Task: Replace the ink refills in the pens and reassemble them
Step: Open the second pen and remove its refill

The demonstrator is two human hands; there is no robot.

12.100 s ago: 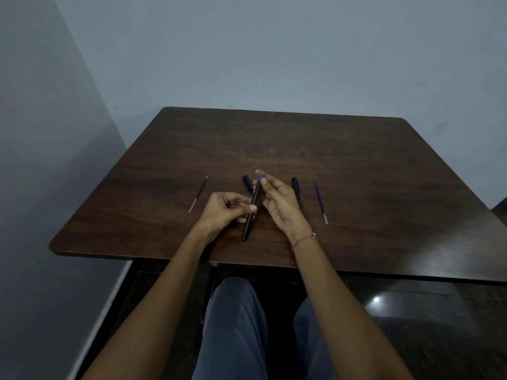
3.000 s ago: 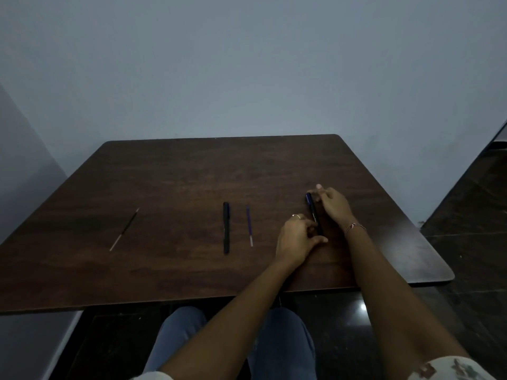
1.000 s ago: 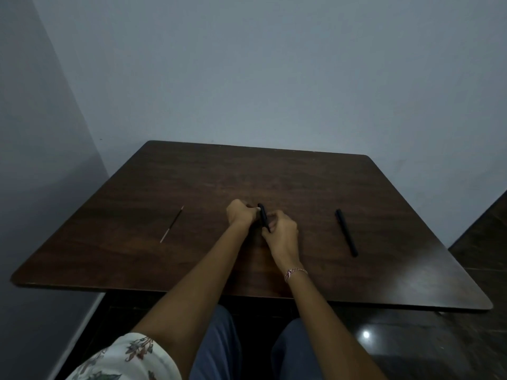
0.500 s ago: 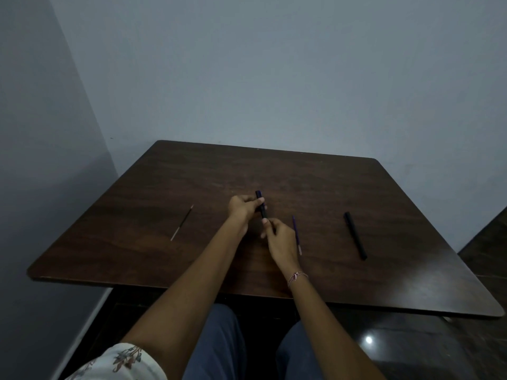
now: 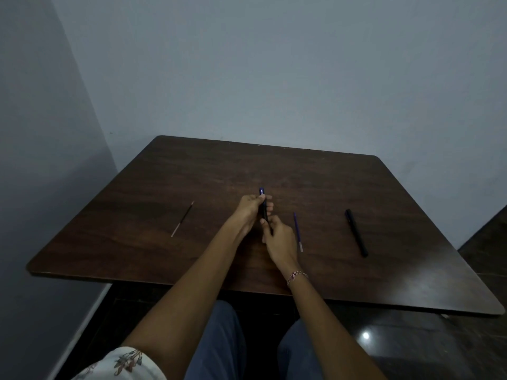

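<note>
Wooden table (image 5: 315,182) centre, off edges | left hand (image 5: 251,212), right hand (image 5: 279,239) grip pen (image 5: 264,211)

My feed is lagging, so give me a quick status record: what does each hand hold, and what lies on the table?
left-hand grip: holds upper part of held pen
right-hand grip: pinches its lower end
blue refill: on table, right of hands
black pen: on table, far right
dark refill: on table, left
</note>
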